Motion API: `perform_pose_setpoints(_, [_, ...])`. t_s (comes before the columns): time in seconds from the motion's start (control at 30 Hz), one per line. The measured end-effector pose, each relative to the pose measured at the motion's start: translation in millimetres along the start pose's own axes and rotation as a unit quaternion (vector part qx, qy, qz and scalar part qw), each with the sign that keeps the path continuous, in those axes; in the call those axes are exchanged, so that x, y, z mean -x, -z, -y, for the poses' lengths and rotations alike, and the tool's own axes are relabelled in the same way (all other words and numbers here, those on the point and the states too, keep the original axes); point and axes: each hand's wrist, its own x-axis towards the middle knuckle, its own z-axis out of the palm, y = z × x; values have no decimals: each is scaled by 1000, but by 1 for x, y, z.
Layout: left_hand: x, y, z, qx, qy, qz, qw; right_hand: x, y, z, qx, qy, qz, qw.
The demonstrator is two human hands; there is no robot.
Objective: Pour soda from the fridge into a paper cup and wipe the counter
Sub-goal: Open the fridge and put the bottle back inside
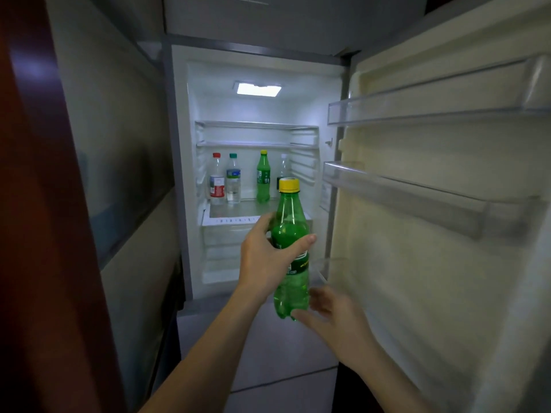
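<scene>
Left hand sits nearest, clamped round the middle of the bottle, thumb on the near side, fingers wrapped behind. Bottle is green, upright, with a yellow cap above the hand. A dark green label sits at the thumb; its white print is too blurred to read. Right hand is just below and right of the left, fingers loose and apart, thumb against the bottle's base, not gripping.

Beyond both hands is the open fridge, with its lamp lit. The shelf past the left hand holds a red-capped bottle with a red label, a teal-capped bottle, a spare green bottle and a clear bottle partly hidden behind the cap. No brands are legible. The door stands open right of the right hand.
</scene>
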Motion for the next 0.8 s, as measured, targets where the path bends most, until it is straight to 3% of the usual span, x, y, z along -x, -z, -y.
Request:
perform_pose_setpoints(0.4, [-101, -8, 33, -23, -2, 5, 1000, -105, -15, -13, 79, 11, -19, 997])
perform_pose_setpoints(0.8, [-225, -38, 110, -73, -8, -8, 997, -250, -25, -65, 149, 9, 43, 988])
